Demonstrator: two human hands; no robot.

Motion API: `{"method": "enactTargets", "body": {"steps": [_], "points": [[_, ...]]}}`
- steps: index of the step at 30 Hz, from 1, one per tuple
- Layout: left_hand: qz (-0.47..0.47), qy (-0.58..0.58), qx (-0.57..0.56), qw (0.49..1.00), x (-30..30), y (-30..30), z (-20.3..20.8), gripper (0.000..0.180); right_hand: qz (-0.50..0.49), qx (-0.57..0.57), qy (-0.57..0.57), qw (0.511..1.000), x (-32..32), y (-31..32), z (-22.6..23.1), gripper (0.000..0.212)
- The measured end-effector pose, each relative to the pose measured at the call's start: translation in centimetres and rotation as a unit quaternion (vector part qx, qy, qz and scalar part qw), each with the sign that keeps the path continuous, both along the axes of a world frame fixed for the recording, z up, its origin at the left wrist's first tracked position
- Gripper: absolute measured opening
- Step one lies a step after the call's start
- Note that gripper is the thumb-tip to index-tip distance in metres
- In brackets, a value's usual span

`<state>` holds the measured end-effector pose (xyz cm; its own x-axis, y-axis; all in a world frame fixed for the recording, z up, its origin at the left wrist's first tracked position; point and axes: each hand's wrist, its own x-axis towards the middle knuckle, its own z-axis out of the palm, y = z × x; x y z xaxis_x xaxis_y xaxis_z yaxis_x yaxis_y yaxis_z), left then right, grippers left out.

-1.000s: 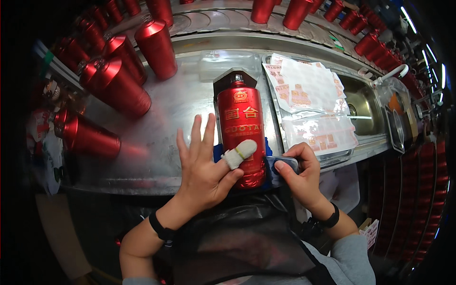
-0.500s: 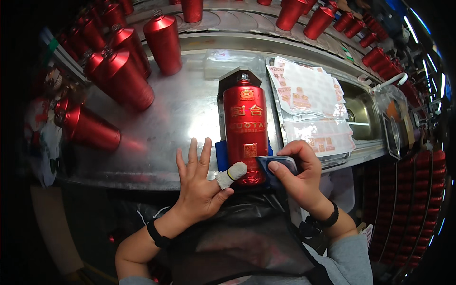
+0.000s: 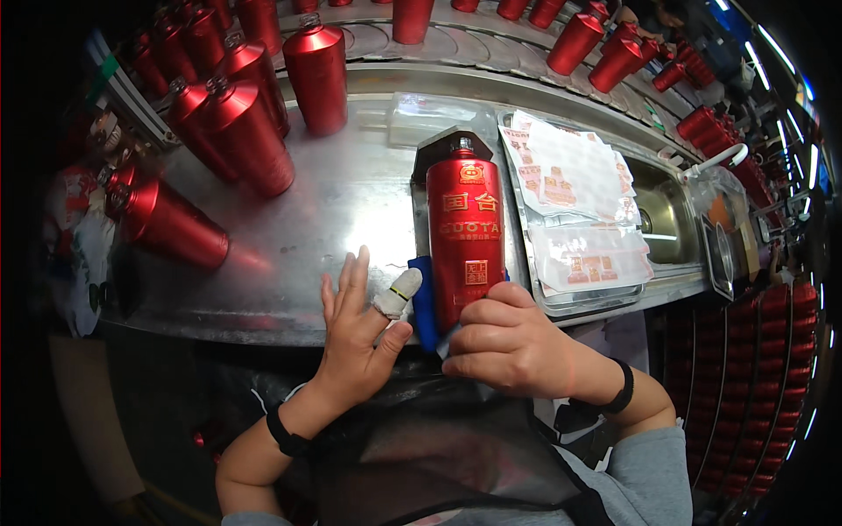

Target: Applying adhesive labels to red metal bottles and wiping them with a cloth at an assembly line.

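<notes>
A glossy red bottle (image 3: pixel 465 232) with gold lettering lies on its back in a dark angular cradle (image 3: pixel 424 162), its neck pointing away from me. Blue cloth (image 3: pixel 424 307) shows along the bottle's lower left side. My right hand (image 3: pixel 500 342) is closed over the bottle's near end, gripping a flat scraper (image 3: pixel 445 344) of which only a pale edge shows. Left of the bottle, my left hand (image 3: pixel 360 337) is open with fingers stretched out and holds nothing. A white finger cover (image 3: pixel 399 294) with a dark and yellow band wraps its index finger.
Several red bottles (image 3: pixel 246 145) stand on the metal table (image 3: pixel 289 263) at left. A tray (image 3: pixel 605 298) of printed transfer sheets (image 3: pixel 574 180) lies to the right, beside a sink (image 3: pixel 662 210) with a white faucet (image 3: pixel 724 158). More bottles line a conveyor (image 3: pixel 456 53) behind.
My right hand has moved left across the bottle's near end, turning knuckles-up and hiding most of the scraper. My left hand has drawn slightly back from the bottle. The conveyor bottles have shifted.
</notes>
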<state>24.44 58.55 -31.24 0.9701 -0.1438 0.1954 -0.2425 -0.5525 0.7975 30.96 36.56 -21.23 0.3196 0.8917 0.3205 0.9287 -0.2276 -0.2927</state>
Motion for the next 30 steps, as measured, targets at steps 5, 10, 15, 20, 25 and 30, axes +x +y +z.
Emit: {"method": "enactTargets", "body": {"steps": [5, 10, 15, 20, 25, 30], "points": [[-0.026, 0.001, -0.032, 0.999, 0.4, -0.5, 0.8, 0.047, -0.076, 0.088, 0.012, 0.993, 0.0, -1.7, 0.2, 0.027], [-0.088, -0.042, 0.015, 0.995, 2.2, -2.1, 2.1, 0.045, -0.253, 0.146, 0.228, 0.929, -0.2, -2.9, -0.1, 0.017], [-0.036, -0.094, 0.064, 0.993, 4.5, -3.3, 3.0, 0.039, -0.433, 0.274, 0.373, 0.773, 0.9, -4.0, -2.0, 0.02], [-0.059, -0.152, 0.121, 0.979, 3.7, -4.0, 3.9, 0.033, -0.399, 0.28, 0.43, 0.76, 0.9, -5.8, -3.3, 0.019], [-0.033, -0.136, -0.009, 0.99, 4.3, -2.4, 4.6, 0.035, -0.397, 0.316, 0.544, 0.668, 1.4, -7.6, -3.6, 0.017], [0.088, 0.193, -0.394, 0.894, 12.0, -1.2, 3.5, 0.042, -0.335, 0.069, 0.351, 0.872, -0.6, -6.9, -2.4, 0.061]]}}
